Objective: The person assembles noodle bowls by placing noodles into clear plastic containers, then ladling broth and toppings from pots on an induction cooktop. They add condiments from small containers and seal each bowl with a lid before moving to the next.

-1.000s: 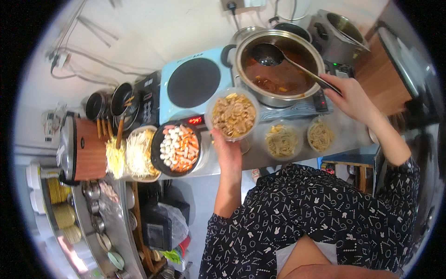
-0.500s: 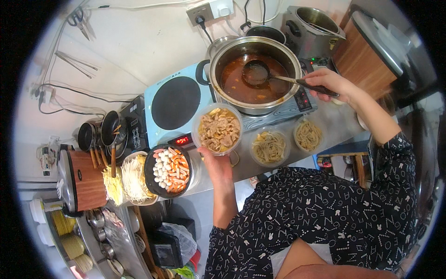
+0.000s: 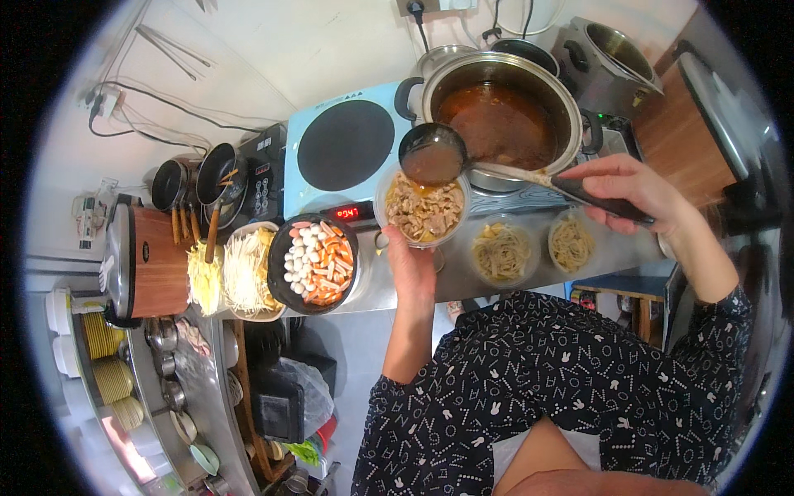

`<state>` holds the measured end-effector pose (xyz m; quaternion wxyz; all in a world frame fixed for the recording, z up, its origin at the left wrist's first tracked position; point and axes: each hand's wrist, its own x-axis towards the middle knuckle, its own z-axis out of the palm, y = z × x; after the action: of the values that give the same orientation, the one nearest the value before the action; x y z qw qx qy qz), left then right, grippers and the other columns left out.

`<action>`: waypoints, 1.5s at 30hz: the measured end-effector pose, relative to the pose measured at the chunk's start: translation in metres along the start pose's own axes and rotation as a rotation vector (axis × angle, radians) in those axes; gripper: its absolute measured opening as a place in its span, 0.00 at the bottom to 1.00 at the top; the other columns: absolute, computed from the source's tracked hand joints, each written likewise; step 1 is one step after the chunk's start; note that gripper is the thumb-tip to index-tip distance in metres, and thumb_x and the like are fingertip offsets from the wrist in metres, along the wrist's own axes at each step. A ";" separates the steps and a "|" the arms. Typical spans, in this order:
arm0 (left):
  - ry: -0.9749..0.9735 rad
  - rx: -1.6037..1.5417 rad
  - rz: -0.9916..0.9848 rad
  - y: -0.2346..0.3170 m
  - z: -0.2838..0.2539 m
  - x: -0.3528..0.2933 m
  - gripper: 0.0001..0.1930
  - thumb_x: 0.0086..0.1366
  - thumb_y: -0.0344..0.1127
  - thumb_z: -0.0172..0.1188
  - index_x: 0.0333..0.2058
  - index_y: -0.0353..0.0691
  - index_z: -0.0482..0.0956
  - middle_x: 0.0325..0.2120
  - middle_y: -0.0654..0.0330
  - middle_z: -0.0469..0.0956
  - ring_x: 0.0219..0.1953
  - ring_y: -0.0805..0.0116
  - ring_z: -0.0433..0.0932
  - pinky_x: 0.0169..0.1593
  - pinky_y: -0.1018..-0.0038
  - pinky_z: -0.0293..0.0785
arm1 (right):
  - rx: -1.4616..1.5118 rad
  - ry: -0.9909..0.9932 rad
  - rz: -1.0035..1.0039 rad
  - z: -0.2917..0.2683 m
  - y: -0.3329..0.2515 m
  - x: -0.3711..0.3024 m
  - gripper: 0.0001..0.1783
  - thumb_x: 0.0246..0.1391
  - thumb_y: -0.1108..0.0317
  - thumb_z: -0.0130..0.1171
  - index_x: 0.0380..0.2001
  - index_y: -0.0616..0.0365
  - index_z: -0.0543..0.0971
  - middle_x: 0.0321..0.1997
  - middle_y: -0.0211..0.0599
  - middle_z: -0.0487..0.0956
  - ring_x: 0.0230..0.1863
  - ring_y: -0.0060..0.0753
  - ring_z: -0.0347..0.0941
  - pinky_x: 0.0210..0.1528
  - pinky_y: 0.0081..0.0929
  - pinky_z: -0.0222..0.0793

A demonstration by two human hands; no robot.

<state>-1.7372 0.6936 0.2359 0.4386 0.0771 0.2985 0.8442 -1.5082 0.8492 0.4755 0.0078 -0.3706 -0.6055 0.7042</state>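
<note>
My left hand (image 3: 411, 269) is closed round a clear round tub (image 3: 381, 207) filled with sliced meat (image 3: 426, 211). Above the tub's far rim, a black ladle (image 3: 432, 155) holds reddish-brown broth, its bowl tilted toward the meat. My right hand (image 3: 633, 192) grips the ladle's dark handle, fingers wrapped round it. Behind them stands a large steel pot (image 3: 571, 107) of red-brown soup (image 3: 496, 124). To the right of the held tub, a tub of noodles (image 3: 501, 250) and another noodle tub (image 3: 571, 241) rest on the counter.
A blue cooktop (image 3: 343, 140) lies left of the pot. Along the counter's left are a black bowl of fish balls and orange-white sticks (image 3: 317, 263), a bowl of enoki mushrooms (image 3: 249, 269), small pans (image 3: 217, 169) and a wood-sided container (image 3: 157, 256). Another wood-sided container (image 3: 691, 116) stands far right.
The ladle has come out of the soup, moved left and nearer, and now hangs over the meat tub with broth in it. The whole view has shifted somewhat.
</note>
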 end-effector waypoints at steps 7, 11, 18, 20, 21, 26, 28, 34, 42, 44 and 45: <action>0.011 0.003 0.031 0.007 0.003 -0.002 0.42 0.60 0.65 0.51 0.63 0.41 0.55 0.62 0.60 0.61 0.63 0.63 0.61 0.62 0.60 0.60 | -0.206 -0.086 -0.065 0.023 0.008 0.008 0.20 0.62 0.66 0.51 0.55 0.61 0.71 0.22 0.28 0.74 0.13 0.13 0.62 0.14 0.13 0.56; 0.021 -0.006 0.049 0.009 0.004 -0.001 0.43 0.59 0.66 0.52 0.63 0.41 0.56 0.61 0.60 0.62 0.62 0.63 0.62 0.61 0.61 0.61 | -0.184 -0.070 -0.076 0.023 0.009 0.009 0.20 0.61 0.66 0.52 0.56 0.61 0.71 0.22 0.29 0.74 0.12 0.13 0.62 0.13 0.13 0.56; 0.018 -0.004 0.014 0.011 0.003 0.001 0.42 0.58 0.67 0.52 0.61 0.42 0.60 0.57 0.64 0.68 0.55 0.70 0.68 0.48 0.72 0.66 | 0.177 -0.058 0.004 0.003 0.005 0.001 0.20 0.61 0.66 0.51 0.55 0.61 0.72 0.22 0.34 0.74 0.08 0.16 0.61 0.08 0.13 0.52; 0.005 -0.007 -0.003 0.010 0.003 0.001 0.41 0.58 0.68 0.52 0.60 0.43 0.61 0.55 0.65 0.69 0.53 0.72 0.69 0.44 0.75 0.67 | 0.214 0.019 -0.003 -0.005 0.005 -0.003 0.20 0.61 0.66 0.51 0.54 0.62 0.72 0.22 0.35 0.74 0.08 0.16 0.61 0.07 0.13 0.52; -0.004 -0.005 -0.005 0.010 0.003 0.001 0.41 0.58 0.68 0.52 0.60 0.43 0.61 0.55 0.65 0.70 0.52 0.73 0.70 0.43 0.76 0.66 | 0.242 0.052 -0.010 -0.010 0.006 -0.005 0.19 0.61 0.66 0.50 0.53 0.63 0.72 0.22 0.36 0.74 0.08 0.16 0.61 0.07 0.13 0.52; -0.001 0.007 -0.011 0.009 0.003 0.000 0.41 0.57 0.68 0.52 0.60 0.43 0.61 0.55 0.65 0.70 0.53 0.72 0.70 0.43 0.75 0.66 | 0.042 0.204 -0.083 -0.032 0.016 0.005 0.19 0.61 0.65 0.51 0.53 0.60 0.72 0.21 0.31 0.74 0.10 0.14 0.61 0.08 0.12 0.51; 0.030 0.039 -0.030 0.010 0.004 -0.001 0.42 0.57 0.68 0.52 0.61 0.43 0.60 0.57 0.63 0.68 0.55 0.70 0.68 0.48 0.72 0.68 | -0.106 0.222 -0.115 -0.041 0.025 0.015 0.19 0.61 0.66 0.51 0.54 0.60 0.72 0.21 0.29 0.74 0.11 0.13 0.62 0.10 0.12 0.53; -0.041 0.026 0.003 0.010 0.011 -0.005 0.46 0.56 0.69 0.52 0.64 0.42 0.54 0.63 0.59 0.59 0.64 0.61 0.59 0.64 0.59 0.58 | -1.025 0.512 -0.486 -0.069 0.055 0.039 0.21 0.55 0.66 0.55 0.51 0.63 0.74 0.29 0.40 0.80 0.25 0.34 0.74 0.29 0.29 0.70; -0.018 0.011 -0.019 0.008 0.007 -0.005 0.46 0.56 0.68 0.53 0.64 0.42 0.54 0.63 0.60 0.59 0.64 0.61 0.59 0.65 0.59 0.56 | -0.518 0.338 -0.174 -0.075 0.044 0.041 0.20 0.59 0.68 0.52 0.54 0.61 0.73 0.21 0.30 0.75 0.15 0.16 0.65 0.16 0.15 0.59; -0.019 0.011 -0.022 0.007 0.006 -0.006 0.45 0.56 0.68 0.52 0.64 0.42 0.55 0.63 0.60 0.60 0.64 0.62 0.60 0.64 0.59 0.57 | -0.310 0.303 -0.136 -0.068 0.034 0.032 0.18 0.60 0.68 0.51 0.52 0.62 0.73 0.20 0.27 0.73 0.12 0.13 0.62 0.13 0.14 0.55; -0.018 0.011 -0.021 0.007 0.005 -0.006 0.45 0.57 0.67 0.52 0.64 0.42 0.55 0.63 0.60 0.60 0.64 0.62 0.60 0.64 0.59 0.57 | -0.206 0.283 -0.116 -0.064 0.029 0.027 0.17 0.61 0.68 0.50 0.52 0.62 0.74 0.19 0.26 0.72 0.11 0.11 0.60 0.11 0.14 0.53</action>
<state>-1.7363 0.6880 0.2445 0.4497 0.0838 0.3000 0.8371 -1.4811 0.9084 0.4374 0.0952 -0.4293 -0.6877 0.5777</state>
